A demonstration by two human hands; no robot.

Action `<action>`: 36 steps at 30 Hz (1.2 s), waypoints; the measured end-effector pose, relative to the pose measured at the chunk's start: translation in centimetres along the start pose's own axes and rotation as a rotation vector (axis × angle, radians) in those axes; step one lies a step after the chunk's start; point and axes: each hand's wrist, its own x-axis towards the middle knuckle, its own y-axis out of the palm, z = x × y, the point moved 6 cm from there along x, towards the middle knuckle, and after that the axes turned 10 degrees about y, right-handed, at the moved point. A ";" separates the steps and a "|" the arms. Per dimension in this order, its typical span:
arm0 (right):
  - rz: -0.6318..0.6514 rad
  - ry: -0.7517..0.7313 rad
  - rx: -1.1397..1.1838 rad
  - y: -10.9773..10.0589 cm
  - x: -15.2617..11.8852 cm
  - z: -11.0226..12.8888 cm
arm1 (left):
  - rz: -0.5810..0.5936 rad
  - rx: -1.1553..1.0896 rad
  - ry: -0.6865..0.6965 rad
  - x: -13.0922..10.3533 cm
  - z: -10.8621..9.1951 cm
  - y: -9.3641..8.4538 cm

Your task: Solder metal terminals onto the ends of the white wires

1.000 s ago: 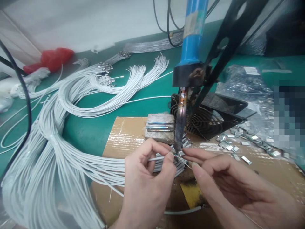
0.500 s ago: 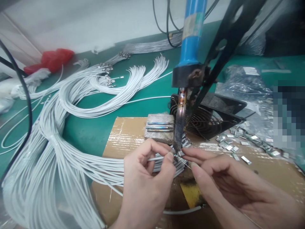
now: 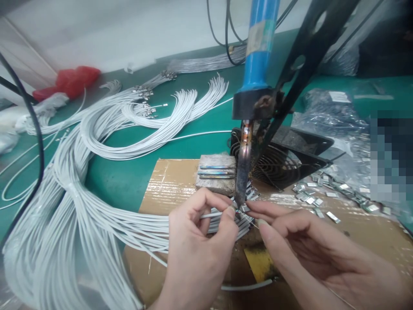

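Note:
My left hand (image 3: 203, 245) pinches the end of a white cable (image 3: 214, 215) between thumb and forefinger, right below the dark tip of a blue-handled soldering iron (image 3: 241, 172). At the cable's end is a small metal connector (image 3: 244, 208), touched by the fingertips of my right hand (image 3: 309, 241). Thin solder wire (image 3: 250, 221) runs from the tip to my right thumb and forefinger, which hold it. The iron is fixed upright in a black metal bracket (image 3: 297, 64). More white cables (image 3: 138, 224) pass behind my left hand.
A grey block with metal rods (image 3: 216, 183) sits on cardboard (image 3: 167, 181). Behind the iron is a black fan (image 3: 280, 159). Small metal connectors (image 3: 332, 194) lie scattered at the right near plastic bags (image 3: 332, 112). Large white cable bundles (image 3: 69, 172) cover the left side.
Both hands hold almost the same pose at the iron's tip; my left hand has shifted very slightly to the right.

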 end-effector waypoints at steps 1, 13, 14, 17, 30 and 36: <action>-0.001 -0.006 -0.005 0.0 0.0 0.0 | -0.007 -0.005 0.003 0.0 0.0 0.0; -0.021 0.004 0.006 -0.1 0.0 -0.1 | -0.016 0.018 0.023 0.2 0.0 0.3; -0.020 0.007 -0.004 -0.1 0.0 -0.2 | -0.014 0.018 0.027 0.2 0.0 0.3; -0.011 0.011 -0.032 -0.2 0.1 -0.3 | -0.017 0.014 0.032 0.2 -0.1 0.2; 0.003 -0.067 -0.051 -0.3 0.1 -0.4 | -0.014 0.008 0.047 0.1 -0.1 0.1; 0.002 -0.044 -0.027 -0.4 0.2 -0.2 | 0.025 0.023 0.050 0.0 0.0 0.0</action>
